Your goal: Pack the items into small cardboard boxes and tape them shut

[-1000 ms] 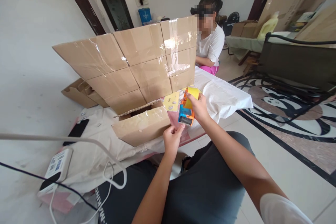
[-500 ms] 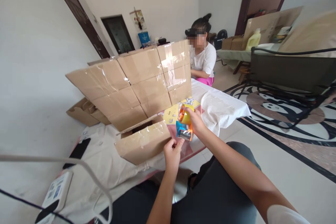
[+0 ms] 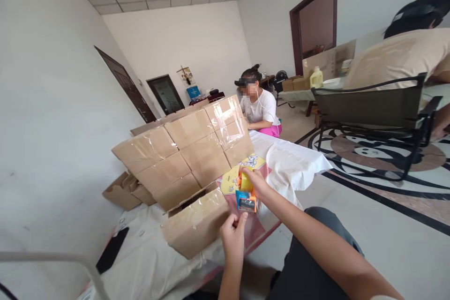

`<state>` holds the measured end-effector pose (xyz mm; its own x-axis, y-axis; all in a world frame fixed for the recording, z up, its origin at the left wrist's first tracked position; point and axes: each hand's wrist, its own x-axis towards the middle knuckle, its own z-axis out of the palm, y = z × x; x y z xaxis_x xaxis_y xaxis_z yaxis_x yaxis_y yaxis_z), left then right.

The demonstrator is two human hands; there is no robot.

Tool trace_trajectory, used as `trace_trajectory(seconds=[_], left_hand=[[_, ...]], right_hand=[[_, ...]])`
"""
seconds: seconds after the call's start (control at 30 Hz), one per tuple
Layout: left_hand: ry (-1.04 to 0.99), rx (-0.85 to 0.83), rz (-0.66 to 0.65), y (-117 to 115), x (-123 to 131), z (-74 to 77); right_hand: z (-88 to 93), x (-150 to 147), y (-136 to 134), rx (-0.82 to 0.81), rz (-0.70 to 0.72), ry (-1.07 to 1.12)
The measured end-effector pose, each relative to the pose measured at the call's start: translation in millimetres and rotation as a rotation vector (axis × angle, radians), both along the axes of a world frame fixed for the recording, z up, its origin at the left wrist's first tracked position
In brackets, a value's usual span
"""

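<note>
My right hand [image 3: 257, 183] grips an orange and blue tape dispenser [image 3: 245, 193] with a yellow roll, held just right of a small cardboard box [image 3: 195, 223] on the cloth-covered low table [image 3: 151, 258]. My left hand [image 3: 232, 233] is closed in a pinch just below the dispenser, at the box's right end; clear tape seems to run between them, but it is too thin to be sure. Behind the small box stands a stack of taped cardboard boxes [image 3: 186, 150].
A person in a white top [image 3: 259, 108] sits beyond the table. Another person [image 3: 404, 56] sits in a dark folding chair [image 3: 372, 112] at right. A black phone [image 3: 112, 255] lies on the cloth. Flattened cartons [image 3: 124, 191] lie on the floor at left.
The view has tilted up, so the boxes and hands sit lower in the picture and the ceiling shows. Both hands keep their grip beside the small box.
</note>
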<state>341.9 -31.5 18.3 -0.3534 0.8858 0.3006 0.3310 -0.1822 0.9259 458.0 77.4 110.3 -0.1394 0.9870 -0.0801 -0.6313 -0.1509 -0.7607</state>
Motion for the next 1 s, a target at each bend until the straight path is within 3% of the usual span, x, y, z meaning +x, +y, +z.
trace_trajectory(seconds=[0.17,0.53,0.7,0.87,1.0], left_hand=[[-0.123,0.002,0.014,3,5,2.0],[-0.173,-0.012,-0.042,7,4,14.4],[-0.225,0.016,-0.001,5,5,18.2],[-0.368,0.051,0.108,6,7,27.0],[-0.392,0.053,0.117,7,7,26.0]], right_hand=[[-7.4,1,7,-0.099,0.057,-0.030],[-19.9,-6,6,-0.145,0.192,-0.024],[-24.6,-12,1,-0.130,0.260,-0.082],[-31.3,-20,-6,0.000,0.119,-0.209],[-38.0,-27,-12,0.062,-0.002,-0.235]])
